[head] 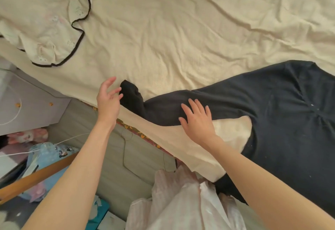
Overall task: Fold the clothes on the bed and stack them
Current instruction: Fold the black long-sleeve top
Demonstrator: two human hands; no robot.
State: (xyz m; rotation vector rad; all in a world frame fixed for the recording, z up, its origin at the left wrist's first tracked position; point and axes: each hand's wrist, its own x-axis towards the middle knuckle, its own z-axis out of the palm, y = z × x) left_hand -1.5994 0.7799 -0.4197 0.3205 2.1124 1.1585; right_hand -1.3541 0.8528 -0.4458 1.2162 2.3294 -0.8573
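dark long-sleeved garment (272,113) spread on the bed (172,30), sleeve running left toward the bed edge. cuff (129,89) just beside left hand (107,99), released, fingers maybe brushing it. right hand (197,119) flat on mid-sleeve, holding nothing.

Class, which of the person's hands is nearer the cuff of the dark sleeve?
Left. The left hand is right beside the cuff, fingertips about touching it; the right hand rests farther up the sleeve.

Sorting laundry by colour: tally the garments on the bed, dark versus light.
Dark: 1, the black long-sleeved garment
Light: 1, the cream garment with dark trim
Total: 2
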